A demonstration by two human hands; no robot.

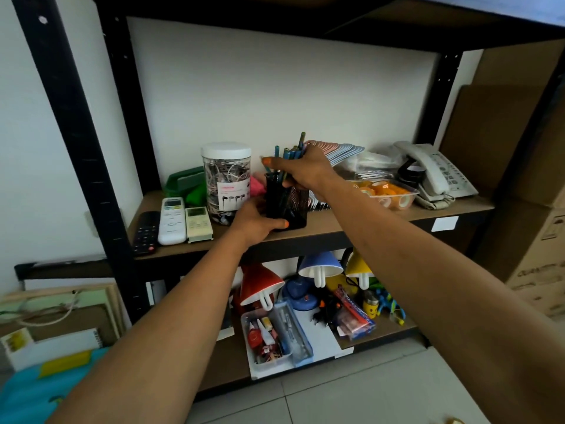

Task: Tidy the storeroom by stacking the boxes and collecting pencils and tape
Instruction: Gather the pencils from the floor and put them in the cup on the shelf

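Your right hand (302, 168) holds a bunch of pencils (290, 154) standing almost straight up, tips down, right above the black cup (287, 206) on the shelf (336, 224), and your left hand (256, 221) holds that cup still, so the pencils go straight down.
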